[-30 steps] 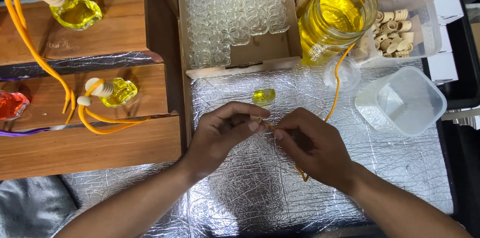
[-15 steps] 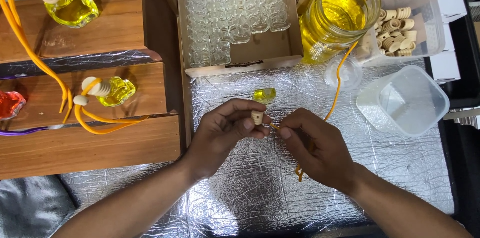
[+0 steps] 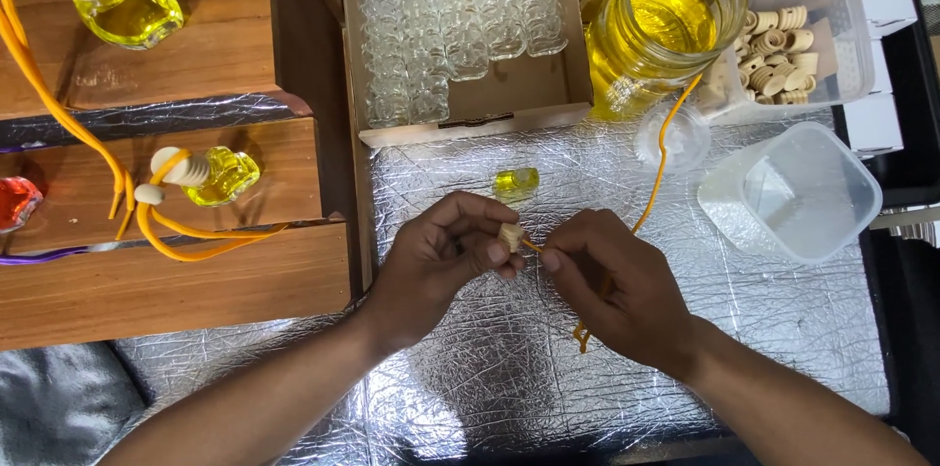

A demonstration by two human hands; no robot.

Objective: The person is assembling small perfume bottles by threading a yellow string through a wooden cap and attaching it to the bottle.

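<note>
Under my arms lies the crinkled silver foil sheet point(image 3: 627, 368) that covers the table, with stepped wooden shelves point(image 3: 196, 290) to my left and a cardboard box of small empty glass bottles point(image 3: 460, 25) ahead. Beside that stand a big glass jar of yellow liquid point(image 3: 671, 21), a clear tub of pale wooden caps point(image 3: 793, 40) and an empty clear plastic tub point(image 3: 793, 192). My left hand point(image 3: 436, 265) pinches a small pale wooden cap point(image 3: 510, 235) between thumb and fingertips; my right hand point(image 3: 617, 290) pinches the orange cord point(image 3: 654, 172) just beside it. I judge I am threading the cord through the cap, and the next move calls for a steady push with the cap held still. The cord's tip and the cap's hole are hidden by my fingers, so the threading may already be partly done. A little yellow-filled glass bottle point(image 3: 516, 180) waits just beyond my knuckles.
</note>
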